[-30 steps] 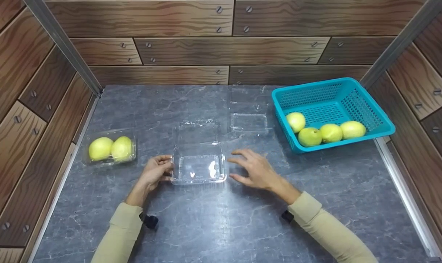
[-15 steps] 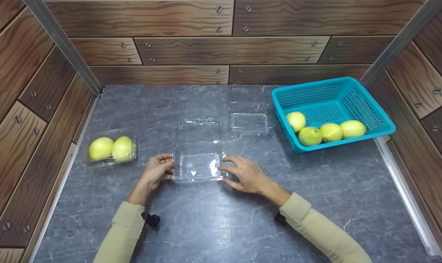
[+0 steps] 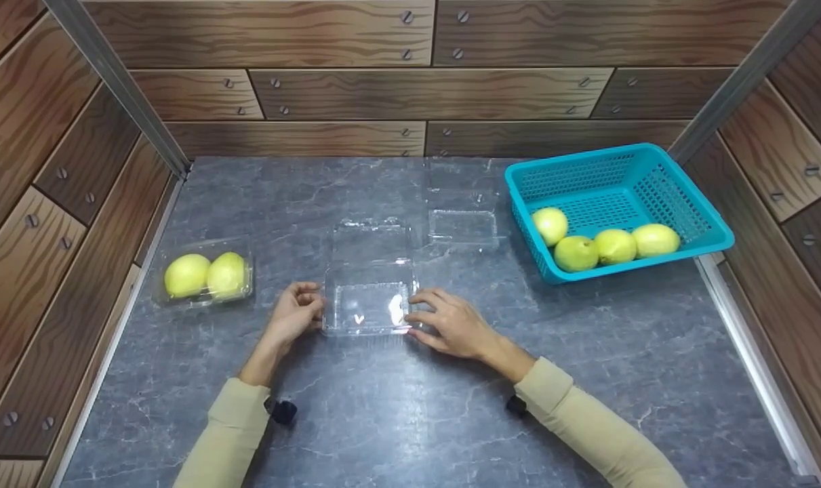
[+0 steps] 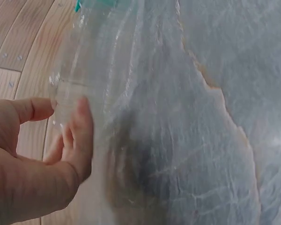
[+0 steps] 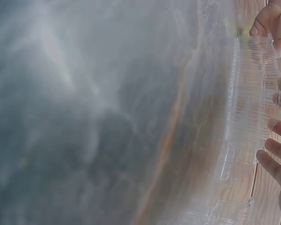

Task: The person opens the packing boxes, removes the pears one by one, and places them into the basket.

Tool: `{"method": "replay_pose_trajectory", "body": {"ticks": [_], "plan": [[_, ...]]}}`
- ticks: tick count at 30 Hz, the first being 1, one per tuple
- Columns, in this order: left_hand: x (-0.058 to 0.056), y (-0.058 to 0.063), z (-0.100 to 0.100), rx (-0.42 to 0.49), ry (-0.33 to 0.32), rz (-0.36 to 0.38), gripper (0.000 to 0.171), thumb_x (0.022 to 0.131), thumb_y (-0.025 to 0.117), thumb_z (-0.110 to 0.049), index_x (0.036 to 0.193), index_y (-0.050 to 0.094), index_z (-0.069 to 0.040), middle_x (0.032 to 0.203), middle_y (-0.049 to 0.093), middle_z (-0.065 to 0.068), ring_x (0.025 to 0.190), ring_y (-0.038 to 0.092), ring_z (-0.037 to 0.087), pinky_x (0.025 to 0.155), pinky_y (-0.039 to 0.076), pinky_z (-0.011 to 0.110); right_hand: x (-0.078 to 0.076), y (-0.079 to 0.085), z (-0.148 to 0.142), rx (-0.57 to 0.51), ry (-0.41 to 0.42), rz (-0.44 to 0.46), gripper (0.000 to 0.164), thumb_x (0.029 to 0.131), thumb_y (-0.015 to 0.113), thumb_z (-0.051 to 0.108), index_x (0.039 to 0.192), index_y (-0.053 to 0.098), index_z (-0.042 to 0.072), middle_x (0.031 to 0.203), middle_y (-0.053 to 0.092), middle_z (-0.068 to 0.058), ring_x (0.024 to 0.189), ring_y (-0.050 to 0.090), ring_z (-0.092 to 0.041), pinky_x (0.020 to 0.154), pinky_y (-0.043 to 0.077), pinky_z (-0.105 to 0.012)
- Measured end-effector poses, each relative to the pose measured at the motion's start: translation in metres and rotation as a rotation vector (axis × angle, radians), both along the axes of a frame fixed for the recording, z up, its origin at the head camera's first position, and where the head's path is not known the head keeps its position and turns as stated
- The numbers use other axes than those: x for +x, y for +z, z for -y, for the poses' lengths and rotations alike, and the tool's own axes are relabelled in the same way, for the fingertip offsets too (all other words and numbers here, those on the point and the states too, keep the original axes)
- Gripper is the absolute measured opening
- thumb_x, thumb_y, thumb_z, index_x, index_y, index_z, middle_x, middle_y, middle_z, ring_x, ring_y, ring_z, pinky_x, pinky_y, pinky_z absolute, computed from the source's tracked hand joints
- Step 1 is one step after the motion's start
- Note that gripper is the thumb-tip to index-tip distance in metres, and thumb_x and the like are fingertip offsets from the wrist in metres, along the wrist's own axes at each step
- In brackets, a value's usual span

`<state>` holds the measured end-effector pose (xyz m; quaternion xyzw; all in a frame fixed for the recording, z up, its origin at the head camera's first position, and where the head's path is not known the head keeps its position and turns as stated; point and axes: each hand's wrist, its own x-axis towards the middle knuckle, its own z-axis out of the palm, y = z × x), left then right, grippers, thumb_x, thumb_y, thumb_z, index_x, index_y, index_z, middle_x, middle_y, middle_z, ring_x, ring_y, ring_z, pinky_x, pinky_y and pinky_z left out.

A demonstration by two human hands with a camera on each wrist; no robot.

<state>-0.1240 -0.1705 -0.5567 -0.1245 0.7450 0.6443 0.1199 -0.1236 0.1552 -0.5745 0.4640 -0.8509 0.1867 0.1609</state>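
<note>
A clear plastic clamshell container (image 3: 368, 308) lies unfolded in the middle of the table, its lid (image 3: 371, 242) laid back away from me. At the container's left side is my left hand (image 3: 293, 315), its fingertips right at the rim. The left wrist view shows that hand's thumb and fingers spread apart beside the clear plastic (image 4: 91, 70). My right hand (image 3: 454, 324) touches the right wall with extended fingertips. From the right wrist view, its fingers (image 5: 270, 165) lie against the container's ribbed side (image 5: 248, 93). Nothing lies inside the container.
To the left, a clear container (image 3: 249, 288) holds two yellow-green, lemon-like fruits (image 3: 187, 276). A turquoise basket (image 3: 627, 203) at the back right carries several more such fruits (image 3: 576, 254). Another clear unfolded container (image 3: 462, 227) lies just left of the basket.
My right hand has moved left from beside the container to touch its right wall. The container has shifted slightly away from me, and my left fingers have loosened at its rim.
</note>
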Motion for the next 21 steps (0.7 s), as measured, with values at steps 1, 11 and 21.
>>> {"method": "replay_pose_trajectory", "body": {"ticks": [1,11,21], "plan": [[0.001,0.001,-0.001,-0.037,0.006,-0.021,0.042,0.099,0.061,-0.002,0.137,0.047,0.007,0.102,0.059,0.006,0.076,0.059,0.012,0.062,0.056,0.017,-0.001,0.0,0.0,0.001,0.001,0.0,0.023,0.091,0.081,0.031,0.11,0.078,0.018,0.126,0.072,-0.011,0.119,0.068,-0.027,0.103,0.064,-0.042],[0.016,0.006,-0.012,-0.468,-0.019,-0.344,0.036,0.094,0.075,-0.013,0.122,0.061,0.005,0.12,0.064,0.027,0.111,0.064,0.043,0.102,0.055,0.053,-0.007,0.002,0.0,0.038,-0.009,0.015,0.024,0.094,0.078,0.033,0.112,0.078,0.019,0.129,0.072,-0.01,0.121,0.067,-0.027,0.104,0.064,-0.042],[0.032,0.015,-0.032,-0.681,-0.114,-0.533,0.039,0.094,0.079,-0.029,0.12,0.068,-0.003,0.122,0.063,0.019,0.118,0.056,0.039,0.105,0.049,0.057,-0.012,0.004,0.002,0.051,-0.021,0.041,0.024,0.094,0.077,0.033,0.113,0.078,0.018,0.13,0.072,-0.011,0.122,0.067,-0.028,0.105,0.064,-0.044]]}}
